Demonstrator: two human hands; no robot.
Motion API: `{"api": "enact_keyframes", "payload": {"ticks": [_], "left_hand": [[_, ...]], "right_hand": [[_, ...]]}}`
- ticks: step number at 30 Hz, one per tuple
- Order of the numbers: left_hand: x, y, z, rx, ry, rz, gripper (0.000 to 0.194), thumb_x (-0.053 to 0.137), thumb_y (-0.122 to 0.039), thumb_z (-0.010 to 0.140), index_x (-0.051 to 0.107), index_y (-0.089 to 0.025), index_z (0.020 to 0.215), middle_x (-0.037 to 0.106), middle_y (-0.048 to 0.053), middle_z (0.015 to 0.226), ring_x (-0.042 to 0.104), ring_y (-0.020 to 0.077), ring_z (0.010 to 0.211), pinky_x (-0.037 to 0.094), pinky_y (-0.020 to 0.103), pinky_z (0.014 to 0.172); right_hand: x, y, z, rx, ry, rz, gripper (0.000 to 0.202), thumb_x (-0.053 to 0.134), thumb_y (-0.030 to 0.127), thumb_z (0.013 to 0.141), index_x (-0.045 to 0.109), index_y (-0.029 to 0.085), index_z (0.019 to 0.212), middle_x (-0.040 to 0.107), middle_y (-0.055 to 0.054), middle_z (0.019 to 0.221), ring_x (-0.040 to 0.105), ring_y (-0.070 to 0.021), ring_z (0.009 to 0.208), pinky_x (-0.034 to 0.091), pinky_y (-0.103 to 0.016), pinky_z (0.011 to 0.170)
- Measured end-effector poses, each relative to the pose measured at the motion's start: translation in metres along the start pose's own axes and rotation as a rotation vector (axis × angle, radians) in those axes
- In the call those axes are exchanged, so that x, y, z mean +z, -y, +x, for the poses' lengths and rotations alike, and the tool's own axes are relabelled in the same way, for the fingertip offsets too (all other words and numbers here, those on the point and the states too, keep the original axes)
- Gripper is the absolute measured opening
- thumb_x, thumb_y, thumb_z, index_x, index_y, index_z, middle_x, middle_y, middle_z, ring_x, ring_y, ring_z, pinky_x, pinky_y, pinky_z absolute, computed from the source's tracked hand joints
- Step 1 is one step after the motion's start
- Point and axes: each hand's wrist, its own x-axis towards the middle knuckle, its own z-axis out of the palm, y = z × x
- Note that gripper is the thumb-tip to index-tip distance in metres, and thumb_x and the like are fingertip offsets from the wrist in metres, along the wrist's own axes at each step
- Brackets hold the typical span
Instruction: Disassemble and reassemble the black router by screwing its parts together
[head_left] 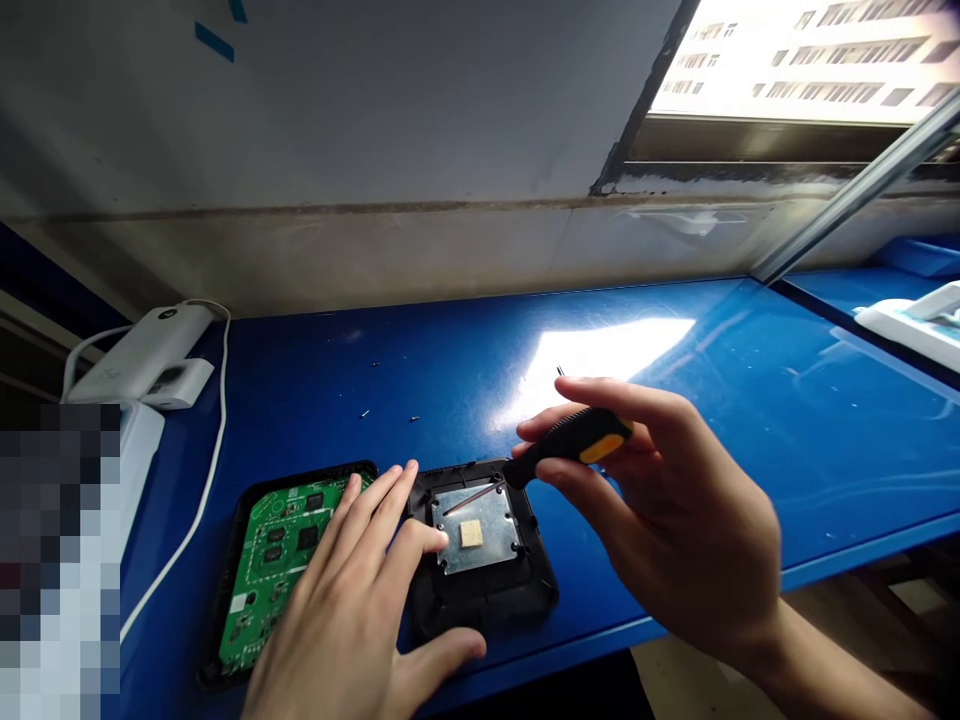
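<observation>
The right hand (675, 500) is pinching the screwdriver (570, 440) between its fingers above the metal plate (495, 550) in the black cover (536, 590) on the table (450, 360), its shallow slant possibly risking a skid into the left hand (352, 590), whose spread fingers are lying alongside.

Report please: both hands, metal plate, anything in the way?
Right hand holding screwdriver, tip over metal plate in black cover. Left hand open, hiding part of circuit board. Left index fingertip close to screwdriver tip; small loose screws on table beyond.
</observation>
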Motion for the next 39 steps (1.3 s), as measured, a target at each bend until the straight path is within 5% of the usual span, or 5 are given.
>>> {"api": "enact_keyframes", "payload": {"ticks": [22,30,39], "left_hand": [[0.0,0.007,0.0,0.116,-0.034,0.074,0.048,0.08,-0.062,0.078,0.069,-0.027,0.11,0.049,0.017,0.16,0.048,0.0452,0.144,0.053,0.067,0.102],[0.002,0.008,0.001,0.101,-0.034,0.053,0.048,0.084,-0.057,0.075,0.068,-0.028,0.11,0.05,0.016,0.16,0.047,0.0443,0.145,0.053,0.066,0.104],[0.003,-0.006,-0.001,-0.062,-0.025,0.013,0.047,0.093,-0.044,0.064,0.07,-0.029,0.101,0.052,0.012,0.159,0.041,0.0439,0.15,0.045,0.068,0.113]], "right_hand": [[0.001,-0.007,0.002,0.054,0.085,0.08,0.046,0.073,0.015,0.095,0.058,0.032,0.135,0.075,0.005,0.108,0.077,-0.0086,0.098,0.063,-0.019,0.092],[0.0,-0.005,0.008,0.05,0.13,0.053,0.045,0.071,0.019,0.097,0.056,0.03,0.138,0.076,0.004,0.105,0.077,-0.009,0.094,0.062,-0.02,0.09],[-0.001,-0.006,0.008,0.038,0.147,0.053,0.044,0.071,0.02,0.097,0.055,0.033,0.136,0.077,0.006,0.104,0.077,-0.0086,0.094,0.061,-0.018,0.089]]}}
